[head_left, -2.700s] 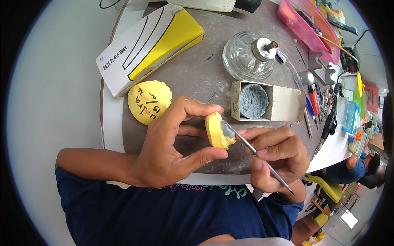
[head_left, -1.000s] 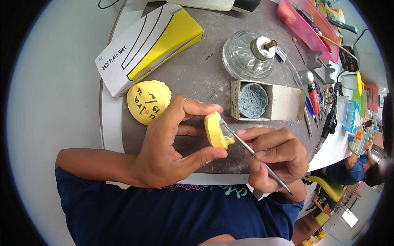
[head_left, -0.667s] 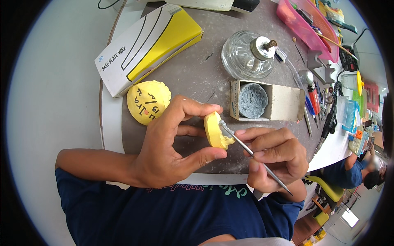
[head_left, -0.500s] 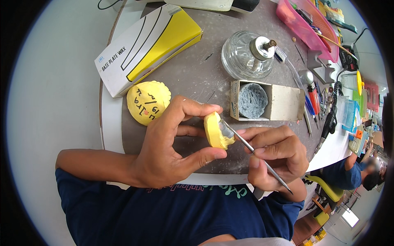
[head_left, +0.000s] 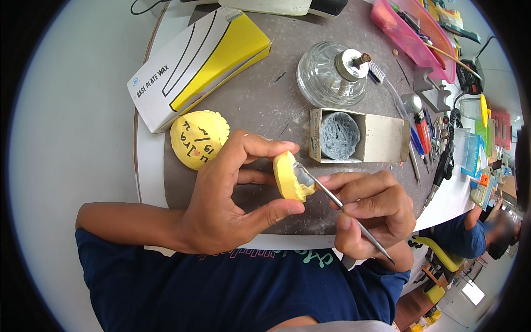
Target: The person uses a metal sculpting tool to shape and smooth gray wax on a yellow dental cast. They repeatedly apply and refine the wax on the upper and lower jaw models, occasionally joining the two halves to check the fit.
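Observation:
My left hand [head_left: 224, 199] grips a yellow plaster dental cast [head_left: 285, 178] by its edges, between thumb and fingers, above the table's front edge. Grey wax [head_left: 302, 176] covers part of the cast's right side. Held like a pen in my right hand [head_left: 379, 207] is a thin metal wax carver [head_left: 362, 228]; its upper tip meets the grey wax and its other pointed end sticks out toward my body. A second yellow cast [head_left: 199, 138] with handwriting lies behind my left hand. Beyond my right hand sits an open small box holding a tub of grey wax [head_left: 339, 136].
A white and yellow carton [head_left: 202, 61] lies at the back left. A glass spirit burner [head_left: 329, 74] stands behind the wax box. Hand tools, a pink basket [head_left: 412, 39] and a handpiece [head_left: 440, 174] line the right side. Another person [head_left: 470, 232] sits at the far right.
Almost nothing differs. The view has shifted very slightly; both hands keep their hold, and the carver's tip remains at the grey wax.

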Available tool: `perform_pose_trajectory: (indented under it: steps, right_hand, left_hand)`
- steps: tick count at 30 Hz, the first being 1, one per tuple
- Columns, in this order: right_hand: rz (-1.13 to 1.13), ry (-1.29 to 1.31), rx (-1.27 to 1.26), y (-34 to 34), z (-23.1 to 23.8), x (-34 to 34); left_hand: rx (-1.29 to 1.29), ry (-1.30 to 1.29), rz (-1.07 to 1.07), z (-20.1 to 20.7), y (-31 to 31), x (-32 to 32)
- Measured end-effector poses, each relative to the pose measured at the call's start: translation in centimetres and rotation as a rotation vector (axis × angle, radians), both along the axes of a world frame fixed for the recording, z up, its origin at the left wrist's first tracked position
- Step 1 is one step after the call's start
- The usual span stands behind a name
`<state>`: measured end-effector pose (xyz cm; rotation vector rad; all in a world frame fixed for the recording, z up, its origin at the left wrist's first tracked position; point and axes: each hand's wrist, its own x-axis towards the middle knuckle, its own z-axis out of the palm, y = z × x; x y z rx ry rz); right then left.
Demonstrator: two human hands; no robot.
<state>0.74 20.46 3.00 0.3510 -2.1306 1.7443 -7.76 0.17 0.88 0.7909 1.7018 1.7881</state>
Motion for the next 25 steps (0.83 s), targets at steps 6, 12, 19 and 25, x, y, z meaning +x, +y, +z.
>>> perform_pose_trajectory:
  steps: [6,12,19,25]
  right_hand:
    - [0.031,-0.002,0.028,0.1,0.4,-0.2]
    - [-0.003,0.047,-0.145,0.3,0.7,0.8]
    - [-0.347,0.158,0.026,2.7,2.2,1.9]
    - [-0.583,0.195,0.234,7.2,3.5,4.8]
  left_hand:
    - [-0.004,0.017,0.004,0.0,0.0,0.0]
    - [0.023,-0.021,-0.008,-0.1,0.0,0.0]
    - [0.149,-0.082,-0.011,-0.2,0.2,0.2]
    - [0.127,-0.062,-0.08,0.2,0.1,-0.1]
